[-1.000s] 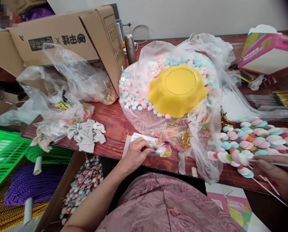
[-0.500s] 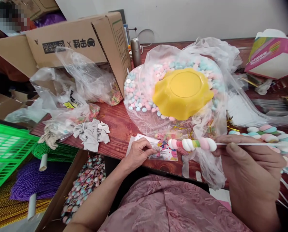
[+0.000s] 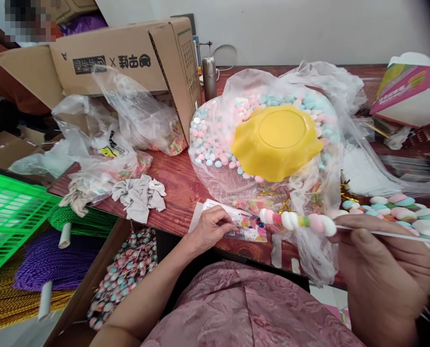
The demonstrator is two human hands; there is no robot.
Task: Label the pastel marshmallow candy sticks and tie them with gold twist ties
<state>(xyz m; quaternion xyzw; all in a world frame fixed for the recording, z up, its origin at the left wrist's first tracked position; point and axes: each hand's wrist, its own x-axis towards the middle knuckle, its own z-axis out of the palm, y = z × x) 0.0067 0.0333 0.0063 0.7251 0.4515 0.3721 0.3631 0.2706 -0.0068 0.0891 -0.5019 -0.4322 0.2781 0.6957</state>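
My right hand (image 3: pixel 388 270) pinches the white stick of a marshmallow skewer (image 3: pixel 289 221), held level above the table's front edge. Pink, white, red and green-yellow sweets are threaded along it, and its tip points left. My left hand (image 3: pixel 213 226) is closed, thumb against fingers, on a clear printed plastic bag (image 3: pixel 249 226) lying at the table edge. The skewer's tip is just above that bag and to the right of my left fingertips. More marshmallow skewers (image 3: pixel 398 209) lie in a pile behind my right hand.
A yellow wavy bowl (image 3: pixel 278 140) rests upside down on a big clear bag of marshmallows (image 3: pixel 213 149). A cardboard box (image 3: pixel 128 62), sweet bags and a grey cloth (image 3: pixel 140 195) are at the left. A green basket (image 3: pixel 8 217) stands left of the table; a pink carton (image 3: pixel 410 89) is back right.
My right hand and the skewer have moved slightly right and down, with the tip drawing away from my left hand. My left hand stays at the bag. The view has shifted a little.
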